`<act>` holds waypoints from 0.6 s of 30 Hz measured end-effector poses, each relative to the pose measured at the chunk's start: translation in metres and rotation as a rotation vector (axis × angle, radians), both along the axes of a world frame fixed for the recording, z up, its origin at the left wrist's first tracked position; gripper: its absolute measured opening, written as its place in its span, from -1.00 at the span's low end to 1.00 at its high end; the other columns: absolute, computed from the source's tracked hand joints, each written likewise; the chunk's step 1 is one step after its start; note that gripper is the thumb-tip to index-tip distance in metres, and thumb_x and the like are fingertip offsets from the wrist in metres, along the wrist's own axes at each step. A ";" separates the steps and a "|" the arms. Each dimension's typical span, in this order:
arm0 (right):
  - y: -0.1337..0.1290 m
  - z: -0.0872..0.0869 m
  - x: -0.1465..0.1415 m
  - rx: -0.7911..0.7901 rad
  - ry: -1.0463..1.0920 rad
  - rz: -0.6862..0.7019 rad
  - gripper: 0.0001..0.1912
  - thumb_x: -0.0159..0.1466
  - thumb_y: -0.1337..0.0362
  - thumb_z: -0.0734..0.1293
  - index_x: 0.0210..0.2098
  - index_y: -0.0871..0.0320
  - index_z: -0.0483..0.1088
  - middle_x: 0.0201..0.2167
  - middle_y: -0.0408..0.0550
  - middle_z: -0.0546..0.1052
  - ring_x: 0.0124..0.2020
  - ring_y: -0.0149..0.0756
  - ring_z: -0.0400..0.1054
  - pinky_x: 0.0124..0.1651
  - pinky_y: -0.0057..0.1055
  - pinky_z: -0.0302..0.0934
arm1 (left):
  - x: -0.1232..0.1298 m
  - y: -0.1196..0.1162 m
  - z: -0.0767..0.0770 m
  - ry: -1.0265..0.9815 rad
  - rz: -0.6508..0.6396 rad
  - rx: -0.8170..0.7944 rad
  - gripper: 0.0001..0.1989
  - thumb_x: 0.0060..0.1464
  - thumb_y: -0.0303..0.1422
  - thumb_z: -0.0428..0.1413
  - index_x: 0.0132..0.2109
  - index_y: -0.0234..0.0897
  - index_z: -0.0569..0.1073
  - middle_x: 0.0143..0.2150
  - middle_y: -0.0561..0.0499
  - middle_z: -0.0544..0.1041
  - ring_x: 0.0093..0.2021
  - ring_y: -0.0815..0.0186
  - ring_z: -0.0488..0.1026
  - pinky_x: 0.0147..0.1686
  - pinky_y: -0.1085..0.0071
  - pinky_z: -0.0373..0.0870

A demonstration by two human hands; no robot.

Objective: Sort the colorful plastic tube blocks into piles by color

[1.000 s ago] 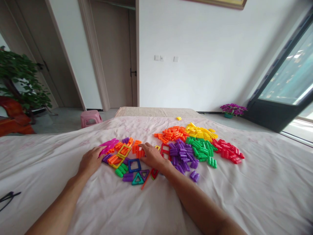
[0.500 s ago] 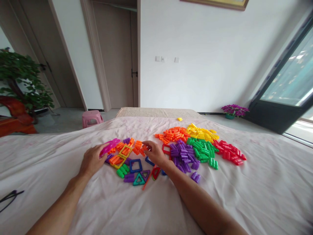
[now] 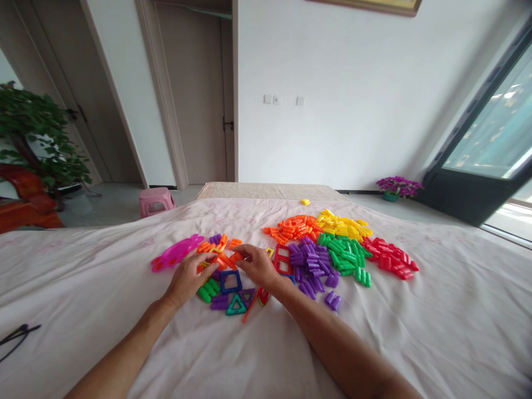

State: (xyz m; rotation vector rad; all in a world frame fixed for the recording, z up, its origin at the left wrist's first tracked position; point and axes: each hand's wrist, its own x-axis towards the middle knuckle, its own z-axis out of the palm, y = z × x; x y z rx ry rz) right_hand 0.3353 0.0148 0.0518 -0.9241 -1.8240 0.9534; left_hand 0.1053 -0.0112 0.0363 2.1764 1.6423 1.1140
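My left hand (image 3: 192, 276) has its fingers curled round orange plastic building blocks (image 3: 223, 260) in the mixed pile. From the other side, my right hand (image 3: 258, 267) closes its thumb and fingers on an orange block there. The fingers hide part of what each hand grips. Just left of my left hand lies a bright pink plastic piece (image 3: 177, 252). Nearer me are a blue square frame (image 3: 230, 282), a teal triangle frame (image 3: 236, 305), a purple triangle frame (image 3: 248, 296) and green blocks (image 3: 208, 290).
Right of my hands, blocks lie in colour heaps: orange (image 3: 296, 227), yellow (image 3: 343, 225), purple (image 3: 311, 263), green (image 3: 344, 254) and red (image 3: 390, 258). Red square frames (image 3: 283, 267) lie beside the purple heap. A pale cloth (image 3: 187, 354) covers the surface; black-framed glasses (image 3: 19, 334) rest at left.
My left hand has let go of the pink piece, which now lies at the left, and moved right to the orange blocks. My right hand has shifted slightly left and nearer me.
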 end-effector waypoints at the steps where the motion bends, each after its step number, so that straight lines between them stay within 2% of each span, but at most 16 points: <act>1: 0.001 0.000 0.001 0.004 -0.016 0.002 -0.63 0.14 0.38 0.36 -0.04 0.17 0.54 -0.23 -0.07 0.62 -0.30 -0.32 0.46 -0.20 -0.41 0.33 | 0.002 -0.001 0.000 -0.036 -0.001 -0.013 -0.58 0.15 0.00 0.09 -0.10 -0.22 0.60 -0.09 -0.10 0.65 -0.03 0.13 0.55 0.04 0.19 0.45; 6: 0.014 0.001 0.013 0.059 -0.108 -0.047 -0.63 0.15 0.42 0.35 -0.05 0.14 0.56 -0.25 -0.09 0.63 -0.27 -0.30 0.48 -0.16 -0.40 0.34 | 0.002 -0.004 0.005 -0.233 -0.029 -0.068 -0.58 0.14 0.00 0.09 -0.14 -0.25 0.58 -0.13 -0.06 0.65 -0.10 0.17 0.58 -0.04 0.27 0.50; 9: 0.028 0.008 0.033 0.178 -0.181 -0.214 -0.64 0.17 0.43 0.32 -0.05 0.12 0.55 -0.20 -0.06 0.62 -0.17 -0.24 0.49 -0.06 -0.34 0.34 | -0.005 -0.001 0.002 -0.313 0.018 -0.063 -0.54 0.12 0.02 0.10 -0.11 -0.29 0.57 -0.12 -0.09 0.66 -0.12 0.16 0.59 -0.09 0.30 0.52; 12: 0.045 0.016 0.063 0.287 -0.267 -0.465 -0.58 0.19 0.46 0.27 0.01 0.14 0.52 -0.06 0.03 0.59 -0.01 -0.16 0.45 0.13 -0.23 0.27 | -0.013 0.005 -0.006 -0.256 0.046 -0.019 -0.56 0.12 0.00 0.11 -0.09 -0.28 0.57 -0.11 -0.09 0.65 -0.13 0.17 0.59 -0.06 0.29 0.51; 15: 0.058 0.021 0.090 0.331 -0.278 -0.689 -0.47 0.17 0.48 0.23 0.13 0.22 0.43 0.07 0.15 0.51 0.12 -0.10 0.37 0.23 -0.15 0.20 | -0.017 0.010 -0.015 -0.157 0.039 0.052 -0.61 0.16 -0.06 0.11 -0.05 -0.25 0.57 -0.06 -0.08 0.64 -0.07 0.18 0.58 0.01 0.26 0.49; 18: 0.063 0.021 0.098 0.371 -0.248 -0.771 -0.46 0.16 0.50 0.22 0.14 0.26 0.42 0.14 0.21 0.45 0.19 -0.08 0.30 0.27 -0.13 0.16 | -0.017 0.012 -0.021 -0.038 0.026 0.124 -0.66 0.18 -0.11 0.11 -0.04 -0.21 0.58 -0.05 -0.08 0.64 -0.03 0.16 0.56 0.08 0.20 0.45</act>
